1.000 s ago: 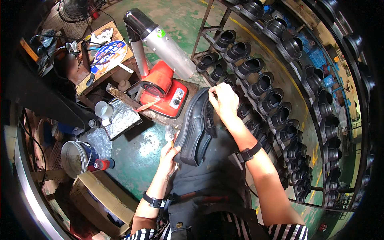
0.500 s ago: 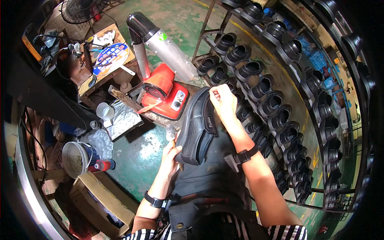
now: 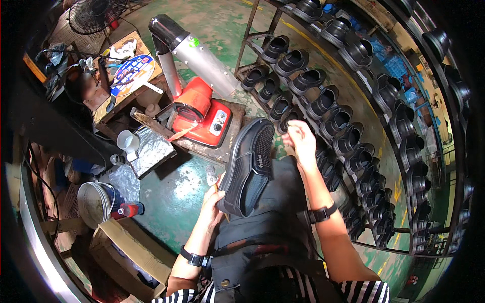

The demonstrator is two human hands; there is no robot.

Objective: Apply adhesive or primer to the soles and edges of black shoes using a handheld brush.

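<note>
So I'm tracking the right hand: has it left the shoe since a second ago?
Yes. The right hand has come off the black shoe toe and now sits to its right, nearer the shoe rack, away from the red machine.

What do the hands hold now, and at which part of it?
The left hand holds a black shoe at its heel end. The right hand is up beside the toe end; whether it grips the shoe or anything else cannot be told.
</note>
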